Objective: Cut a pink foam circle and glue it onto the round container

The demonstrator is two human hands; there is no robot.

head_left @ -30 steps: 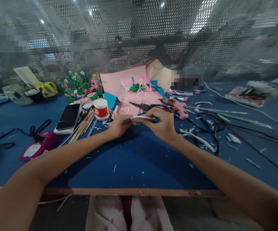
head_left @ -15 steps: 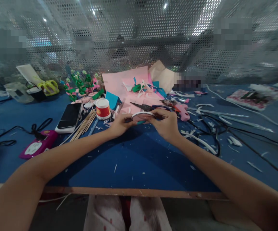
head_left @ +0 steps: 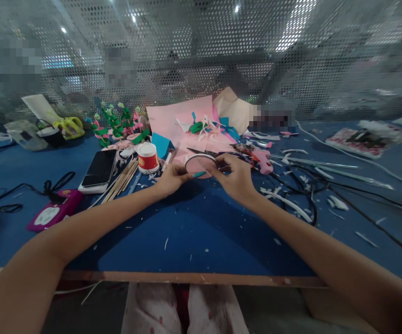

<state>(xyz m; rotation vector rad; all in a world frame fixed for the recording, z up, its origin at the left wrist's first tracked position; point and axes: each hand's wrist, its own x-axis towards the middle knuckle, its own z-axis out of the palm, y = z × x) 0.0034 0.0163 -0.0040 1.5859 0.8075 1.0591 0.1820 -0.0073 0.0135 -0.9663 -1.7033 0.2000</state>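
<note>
Between both hands is a round pink disc (head_left: 200, 163) with a pale and dark rim, held above the blue table (head_left: 194, 241). My left hand (head_left: 173, 179) pinches its left edge, the thumb with a teal nail lying across the lower front. At the right edge, my right hand (head_left: 234, 175) grips it with thumb and fingers; some of those fingertips are hidden. Just behind the disc lie open scissors (head_left: 201, 151), partly covered by my right hand. A red and white tub (head_left: 148, 158) stands left of the disc, and a pink glue gun (head_left: 264, 161) rests to the right.
Wooden sticks (head_left: 120, 182), a phone (head_left: 99, 169) and a purple box (head_left: 55, 209) with a black cord lie left. Paper flowers (head_left: 117, 123) and pink sheets (head_left: 183, 116) stand behind. Cables (head_left: 314, 195) and white scraps (head_left: 338, 202) spread right. A perforated metal screen (head_left: 194, 41) closes the back.
The disc has tilted so that more of its pink face shows, and it has shifted slightly left. Both hands keep hold of it.
</note>
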